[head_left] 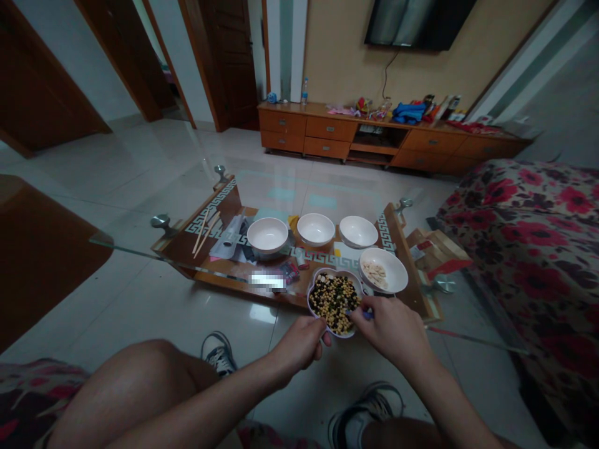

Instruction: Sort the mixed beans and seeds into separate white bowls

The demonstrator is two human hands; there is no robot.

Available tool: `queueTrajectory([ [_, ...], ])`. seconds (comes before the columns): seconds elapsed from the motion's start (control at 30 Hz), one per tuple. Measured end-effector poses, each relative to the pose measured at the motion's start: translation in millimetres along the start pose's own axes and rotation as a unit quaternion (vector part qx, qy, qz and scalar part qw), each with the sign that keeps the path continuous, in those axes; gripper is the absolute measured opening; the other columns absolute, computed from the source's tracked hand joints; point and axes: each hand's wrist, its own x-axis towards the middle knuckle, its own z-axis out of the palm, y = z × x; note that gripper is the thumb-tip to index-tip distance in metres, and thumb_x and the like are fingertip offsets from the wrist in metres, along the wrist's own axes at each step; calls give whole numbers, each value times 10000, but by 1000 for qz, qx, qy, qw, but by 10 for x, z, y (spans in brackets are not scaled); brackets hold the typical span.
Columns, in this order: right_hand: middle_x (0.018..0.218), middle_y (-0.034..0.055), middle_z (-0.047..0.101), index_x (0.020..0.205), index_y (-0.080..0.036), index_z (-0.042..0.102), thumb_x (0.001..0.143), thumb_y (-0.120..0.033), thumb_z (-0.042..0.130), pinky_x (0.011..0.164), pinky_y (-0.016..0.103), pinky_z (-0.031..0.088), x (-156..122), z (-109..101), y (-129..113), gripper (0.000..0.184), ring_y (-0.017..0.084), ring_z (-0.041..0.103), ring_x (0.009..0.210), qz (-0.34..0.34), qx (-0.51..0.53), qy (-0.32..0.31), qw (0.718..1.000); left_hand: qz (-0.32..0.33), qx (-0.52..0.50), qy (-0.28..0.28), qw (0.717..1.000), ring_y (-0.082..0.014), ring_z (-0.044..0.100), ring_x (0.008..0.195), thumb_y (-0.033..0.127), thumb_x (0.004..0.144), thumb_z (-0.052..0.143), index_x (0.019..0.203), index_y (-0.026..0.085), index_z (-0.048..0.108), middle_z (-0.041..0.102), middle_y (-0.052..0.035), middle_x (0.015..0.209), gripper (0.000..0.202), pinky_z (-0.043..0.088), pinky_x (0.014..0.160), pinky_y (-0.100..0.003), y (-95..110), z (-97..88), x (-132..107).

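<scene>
Left hand (306, 342) clamped on the dish (345, 336) at its near-left rim; beans (333, 296) lie just beyond the fingertips. Right hand (390, 321), fingers closed on a blue utensil (369, 315), sits at the dish's right side.

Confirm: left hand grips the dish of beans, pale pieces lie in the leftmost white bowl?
No: the pale pieces lie in the rightmost white bowl, not the leftmost, per the head view; the left hand grips the dish of beans.
</scene>
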Motion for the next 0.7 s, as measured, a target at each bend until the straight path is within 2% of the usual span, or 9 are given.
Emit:
queueTrajectory([
  [0.13, 773, 44, 729, 812, -247, 702, 891, -355, 499, 570, 264, 307, -24, 63, -51, 243, 194, 678, 736, -85, 54, -28, 995, 1, 5, 0, 1000, -83, 262, 304, 493, 905, 360, 691, 190, 553, 408, 44, 393, 418, 154, 354, -210, 10, 7, -1],
  [0.2, 815, 44, 737, 886, -242, 694, 935, -353, 460, 581, 258, 320, -14, 94, -57, 264, 188, 687, 769, -102, 70, -28, 992, 0, 7, 0, 1000, -84, 267, 302, 484, 909, 350, 695, 190, 553, 409, 44, 394, 416, 154, 352, -211, 16, 16, -1],
  [0.33, 879, 59, 749, 1013, -242, 667, 993, -377, 382, 576, 257, 334, 29, 85, -26, 316, 198, 700, 787, -41, 48, 5, 998, 4, 8, 4, 1000, -82, 263, 304, 476, 919, 329, 698, 188, 546, 408, 45, 398, 423, 157, 351, -207, 23, 21, -7],
  [0.5, 829, 67, 740, 1018, -261, 672, 977, -406, 400, 560, 272, 327, 39, 0, 18, 311, 227, 707, 764, 52, 26, 36, 998, -6, 13, 5, 1000, -79, 254, 301, 480, 916, 342, 692, 188, 545, 398, 53, 393, 420, 153, 349, -206, 20, 2, -19],
  [0.7, 826, 87, 739, 1022, -254, 672, 975, -390, 397, 548, 284, 321, 37, 27, 35, 310, 249, 713, 757, 53, -6, 27, 998, -10, 17, 4, 1000, -77, 244, 292, 475, 910, 336, 684, 193, 542, 405, 51, 391, 415, 161, 355, -208, 13, 3, -2],
])
